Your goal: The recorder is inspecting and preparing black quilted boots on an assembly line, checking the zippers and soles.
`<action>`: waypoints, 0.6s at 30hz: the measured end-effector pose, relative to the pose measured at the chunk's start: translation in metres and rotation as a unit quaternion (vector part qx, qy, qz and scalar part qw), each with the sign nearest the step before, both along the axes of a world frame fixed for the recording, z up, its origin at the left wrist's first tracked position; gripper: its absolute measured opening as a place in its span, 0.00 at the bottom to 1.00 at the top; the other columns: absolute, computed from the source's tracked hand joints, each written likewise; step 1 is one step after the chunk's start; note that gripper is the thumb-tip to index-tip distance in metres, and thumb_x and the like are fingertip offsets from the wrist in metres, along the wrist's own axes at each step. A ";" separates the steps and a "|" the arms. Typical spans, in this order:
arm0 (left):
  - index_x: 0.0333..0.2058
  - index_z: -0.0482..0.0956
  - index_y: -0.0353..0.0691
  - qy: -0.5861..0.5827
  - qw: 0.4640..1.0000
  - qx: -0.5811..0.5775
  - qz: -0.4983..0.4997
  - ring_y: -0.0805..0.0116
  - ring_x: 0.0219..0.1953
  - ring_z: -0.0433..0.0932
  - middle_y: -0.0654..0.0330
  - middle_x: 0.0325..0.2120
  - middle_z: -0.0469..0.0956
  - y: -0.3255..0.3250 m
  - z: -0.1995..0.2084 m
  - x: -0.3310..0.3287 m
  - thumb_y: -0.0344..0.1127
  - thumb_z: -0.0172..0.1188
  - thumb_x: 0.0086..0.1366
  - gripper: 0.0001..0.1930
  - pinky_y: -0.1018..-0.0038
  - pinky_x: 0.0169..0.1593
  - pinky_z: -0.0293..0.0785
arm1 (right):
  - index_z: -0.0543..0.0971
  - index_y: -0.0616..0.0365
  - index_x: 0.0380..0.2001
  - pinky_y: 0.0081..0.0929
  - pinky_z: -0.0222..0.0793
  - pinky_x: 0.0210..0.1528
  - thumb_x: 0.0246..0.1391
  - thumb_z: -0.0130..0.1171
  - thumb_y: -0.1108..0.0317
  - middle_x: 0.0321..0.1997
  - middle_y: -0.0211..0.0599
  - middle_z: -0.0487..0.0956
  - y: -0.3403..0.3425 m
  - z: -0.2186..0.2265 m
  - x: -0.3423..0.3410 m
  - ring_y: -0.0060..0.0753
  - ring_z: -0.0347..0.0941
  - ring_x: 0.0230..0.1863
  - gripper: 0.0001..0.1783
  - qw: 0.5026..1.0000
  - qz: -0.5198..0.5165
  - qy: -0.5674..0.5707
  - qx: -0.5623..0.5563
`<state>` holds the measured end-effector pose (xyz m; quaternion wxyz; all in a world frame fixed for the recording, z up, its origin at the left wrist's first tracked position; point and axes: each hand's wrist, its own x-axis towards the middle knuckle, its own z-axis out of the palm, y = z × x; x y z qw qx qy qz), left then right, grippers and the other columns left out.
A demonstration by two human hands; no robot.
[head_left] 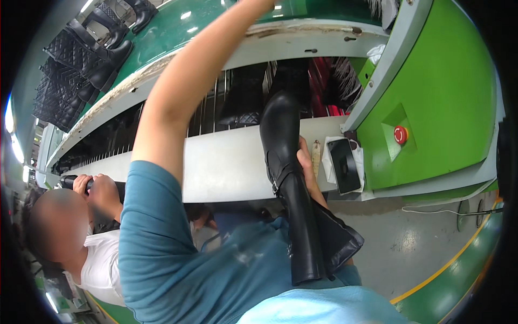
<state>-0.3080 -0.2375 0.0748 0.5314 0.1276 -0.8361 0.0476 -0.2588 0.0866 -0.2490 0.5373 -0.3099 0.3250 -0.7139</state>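
A tall black boot (283, 135) lies lengthwise in front of me, its foot over the white work ledge (221, 167) and its shaft toward my lap. A strap with a buckle crosses its ankle, and the shaft top gapes at one side. My right hand (305, 162) is closed on the boot from its right side; part of the hand is hidden behind it. My left arm stretches up across the green conveyor belt, and its hand lies past the top edge of the picture.
Several black quilted boots (89, 54) stand on the green belt (178, 24) at the far left. More dark boots (243, 97) sit on the rack below. A phone (343, 164) lies right of my right hand. A green machine panel (437, 97) carries a red button (400, 135). A co-worker (105, 259) sits at left.
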 end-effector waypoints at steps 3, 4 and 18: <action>0.44 0.86 0.33 0.177 0.965 0.149 -0.125 0.71 0.27 0.81 0.61 0.26 0.84 0.030 0.020 0.088 0.42 0.66 0.78 0.15 0.71 0.34 0.78 | 0.63 0.58 0.77 0.31 0.69 0.68 0.72 0.54 0.38 0.66 0.39 0.75 -0.003 -0.005 -0.001 0.29 0.73 0.63 0.44 0.999 -0.010 0.020 0.025; 0.46 0.86 0.36 0.199 0.977 0.062 -0.053 0.76 0.29 0.78 0.66 0.29 0.83 0.042 0.018 0.131 0.38 0.67 0.78 0.10 0.76 0.36 0.77 | 0.64 0.58 0.77 0.30 0.69 0.67 0.73 0.53 0.38 0.65 0.39 0.76 -0.006 -0.011 0.006 0.28 0.74 0.63 0.43 1.000 0.005 0.002 0.011; 0.50 0.88 0.33 0.236 0.842 0.481 -0.061 0.79 0.40 0.84 0.64 0.39 0.89 0.171 -0.219 0.280 0.34 0.75 0.72 0.13 0.78 0.47 0.81 | 0.73 0.72 0.69 0.48 0.83 0.52 0.69 0.38 0.20 0.58 0.65 0.83 -0.017 -0.002 -0.011 0.60 0.85 0.51 0.59 0.940 0.171 -0.263 0.135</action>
